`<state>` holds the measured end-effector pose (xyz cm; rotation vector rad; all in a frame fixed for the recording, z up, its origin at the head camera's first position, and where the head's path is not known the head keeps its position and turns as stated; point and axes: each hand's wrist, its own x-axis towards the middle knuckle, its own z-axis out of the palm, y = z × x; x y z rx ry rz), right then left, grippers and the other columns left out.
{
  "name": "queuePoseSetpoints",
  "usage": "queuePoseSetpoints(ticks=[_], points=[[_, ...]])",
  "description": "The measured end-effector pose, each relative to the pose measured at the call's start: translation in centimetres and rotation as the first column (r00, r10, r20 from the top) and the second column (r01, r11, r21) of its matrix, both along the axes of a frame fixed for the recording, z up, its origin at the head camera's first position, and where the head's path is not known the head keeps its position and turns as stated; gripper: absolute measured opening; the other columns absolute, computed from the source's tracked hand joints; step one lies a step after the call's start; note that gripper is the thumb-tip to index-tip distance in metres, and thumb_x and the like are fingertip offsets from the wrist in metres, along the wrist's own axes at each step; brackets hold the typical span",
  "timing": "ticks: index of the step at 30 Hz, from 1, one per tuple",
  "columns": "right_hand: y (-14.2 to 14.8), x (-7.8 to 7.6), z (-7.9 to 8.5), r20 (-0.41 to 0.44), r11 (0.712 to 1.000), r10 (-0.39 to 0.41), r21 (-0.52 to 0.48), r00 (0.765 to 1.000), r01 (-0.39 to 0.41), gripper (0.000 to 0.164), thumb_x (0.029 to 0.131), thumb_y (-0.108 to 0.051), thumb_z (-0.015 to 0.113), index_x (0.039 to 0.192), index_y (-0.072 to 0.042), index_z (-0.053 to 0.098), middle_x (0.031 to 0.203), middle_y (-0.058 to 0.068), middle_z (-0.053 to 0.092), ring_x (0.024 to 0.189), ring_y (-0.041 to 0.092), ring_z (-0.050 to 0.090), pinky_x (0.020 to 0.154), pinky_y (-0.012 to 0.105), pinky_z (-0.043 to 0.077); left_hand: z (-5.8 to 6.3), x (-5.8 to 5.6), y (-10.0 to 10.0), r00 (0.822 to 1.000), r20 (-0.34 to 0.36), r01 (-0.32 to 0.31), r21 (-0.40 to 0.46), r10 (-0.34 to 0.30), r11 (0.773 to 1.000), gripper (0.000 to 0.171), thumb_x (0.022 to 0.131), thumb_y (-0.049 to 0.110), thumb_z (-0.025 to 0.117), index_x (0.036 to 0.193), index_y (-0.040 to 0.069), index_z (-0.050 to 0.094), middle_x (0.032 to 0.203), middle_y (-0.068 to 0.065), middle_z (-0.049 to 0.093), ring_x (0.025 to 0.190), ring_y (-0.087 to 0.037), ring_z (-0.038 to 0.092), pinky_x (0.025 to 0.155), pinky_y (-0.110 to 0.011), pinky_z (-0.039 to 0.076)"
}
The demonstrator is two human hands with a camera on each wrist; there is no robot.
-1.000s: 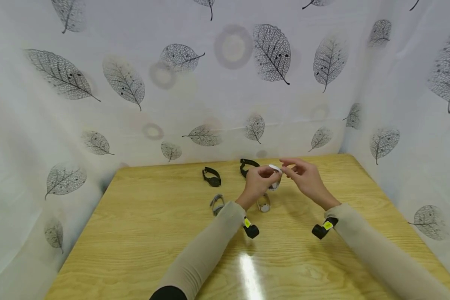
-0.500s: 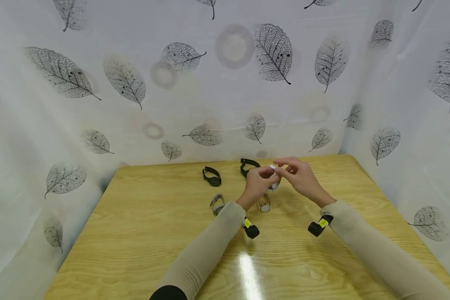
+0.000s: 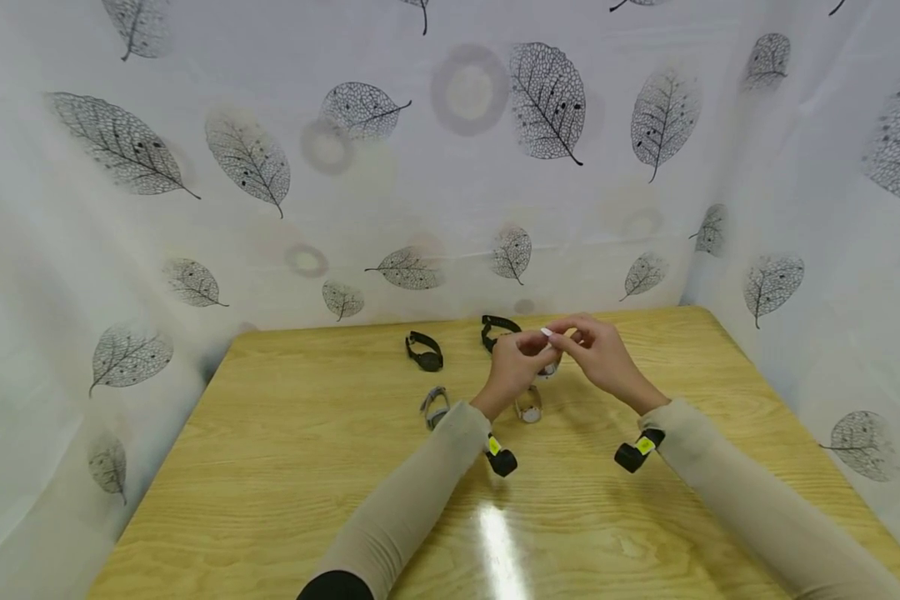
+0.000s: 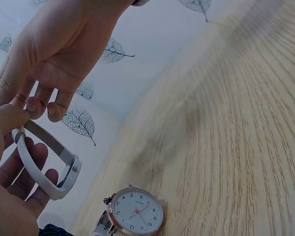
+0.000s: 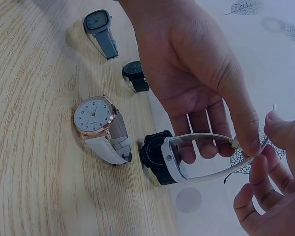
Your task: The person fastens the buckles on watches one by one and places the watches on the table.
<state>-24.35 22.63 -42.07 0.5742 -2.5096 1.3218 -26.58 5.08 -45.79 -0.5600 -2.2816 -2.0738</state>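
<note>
Both hands work on a white-strapped wristwatch (image 5: 214,172) raised above the table. Its strap forms a loop, with the white case (image 4: 64,184) hanging at the lower end in the left wrist view. My left hand (image 3: 516,368) pinches the strap near its small keeper, thumb on top. Close beside it, my right hand (image 3: 602,357) pinches the strap's end between thumb and fingers; the fingertips partly hide the fastening. On the table underneath lies a rose-gold watch (image 5: 93,116) with a pale strap and white dial.
Near the back of the wooden table (image 3: 292,467) lie two black watches, one on the left (image 3: 424,353) and another black watch (image 3: 499,323) behind my left hand. A grey watch (image 3: 436,408) lies nearer. A leaf-print curtain (image 3: 450,167) surrounds the table.
My right hand has moved left to meet the left hand, and its fingers have closed on the strap's end. Less of the white strap shows between the hands. The left hand stays put.
</note>
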Motion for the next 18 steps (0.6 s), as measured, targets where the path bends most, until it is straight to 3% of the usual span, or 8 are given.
queuePoseSetpoints(ticks=[8,14,18], points=[[-0.9,1.9,2.5,0.015,1.000,-0.019,-0.023,1.000,0.019,0.021,0.104,-0.008,0.062,0.121,0.001,0.071,0.114,0.019,0.070,0.074,0.015,0.060,0.067,0.027,0.051,-0.2,-0.2,-0.1,0.999,-0.032,0.005,0.000,-0.005,1.000,0.023,0.093,0.029,0.080,0.110,0.014,0.081,0.094,0.005,0.076,0.081,-0.009,0.070,0.071,-0.025,0.060],[0.7,0.4,-0.1,0.023,0.998,-0.040,-0.054,0.999,0.041,0.025,0.105,-0.018,0.062,0.126,-0.007,0.070,0.111,0.012,0.071,0.077,0.012,0.060,0.064,0.026,0.051,-0.2,-0.1,-0.3,0.999,-0.040,0.028,0.011,-0.028,1.000,0.020,0.094,0.028,0.079,0.109,0.015,0.081,0.095,0.000,0.077,0.080,-0.012,0.070,0.070,-0.029,0.062],[0.8,0.7,0.0,0.041,0.994,-0.056,-0.094,0.998,0.059,0.025,0.106,-0.014,0.060,0.126,-0.001,0.069,0.100,0.015,0.069,0.074,0.011,0.059,0.060,0.025,0.050,-0.3,0.0,-0.3,0.998,-0.046,0.034,-0.003,-0.034,0.999,0.019,0.094,0.025,0.079,0.109,0.014,0.080,0.095,-0.002,0.077,0.080,-0.012,0.071,0.071,-0.030,0.062]])
